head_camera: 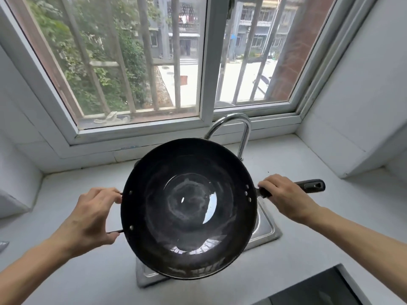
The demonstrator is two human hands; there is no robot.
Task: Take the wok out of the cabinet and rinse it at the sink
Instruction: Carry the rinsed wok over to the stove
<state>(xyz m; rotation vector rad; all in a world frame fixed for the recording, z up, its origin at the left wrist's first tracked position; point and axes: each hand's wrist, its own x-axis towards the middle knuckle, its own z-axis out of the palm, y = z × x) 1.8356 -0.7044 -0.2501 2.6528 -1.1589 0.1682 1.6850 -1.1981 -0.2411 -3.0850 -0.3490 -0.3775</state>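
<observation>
You hold the wok (189,208) level above the sink (267,227), your right hand (286,198) wrapped round its long handle (312,186), your left hand (90,219) gripping the loop handle. The faucet (242,130) spout sits just beyond the far rim, so the bowl lies between both grips.

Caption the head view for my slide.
Both hands, left hand and right hand, hold a dark wok over the sink.
</observation>
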